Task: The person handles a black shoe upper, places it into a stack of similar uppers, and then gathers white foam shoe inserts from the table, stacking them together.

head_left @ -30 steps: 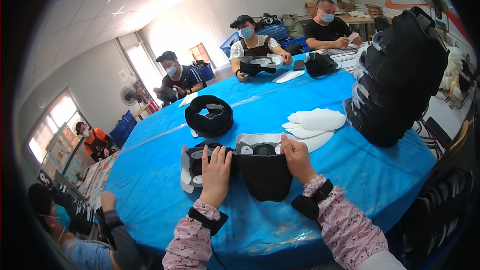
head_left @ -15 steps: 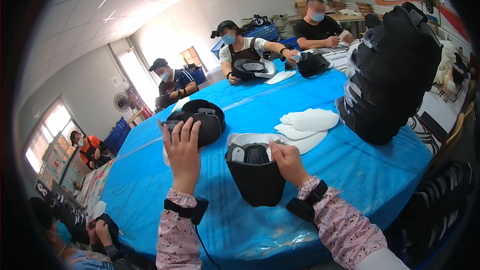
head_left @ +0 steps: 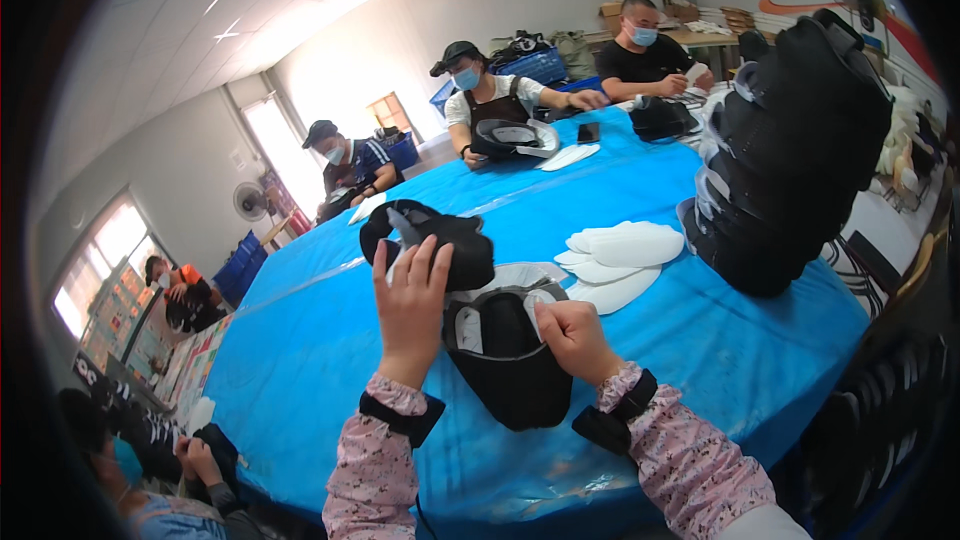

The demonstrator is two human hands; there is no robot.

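Note:
My right hand point(head_left: 578, 338) grips the rim of a black shoe upper point(head_left: 510, 385) with a pale lining, its rounded end toward me. Thumb and curled fingers pinch the edge of its opening. Just beyond, my left hand point(head_left: 412, 315) holds a second black shoe upper point(head_left: 466, 258); its fingers lie over the near side, and the thumb's grip is partly hidden. This second piece overlaps the far rim of the first in view. Whether the two touch I cannot tell. White insole-shaped pieces point(head_left: 622, 248) lie in a loose pile to the right.
A tall stack of nested black uppers point(head_left: 795, 155) rises at the right of the blue-covered table point(head_left: 310, 370). Across it, a person point(head_left: 490, 105) holds a similar piece, near a phone point(head_left: 588, 132). Other people sit around. Shoes point(head_left: 870, 410) stand at lower right.
My left hand has moved right with its upper, bringing it over the far rim of the other one. The right-hand upper has shifted slightly. Across the table, the person's arm has drawn back from a black piece.

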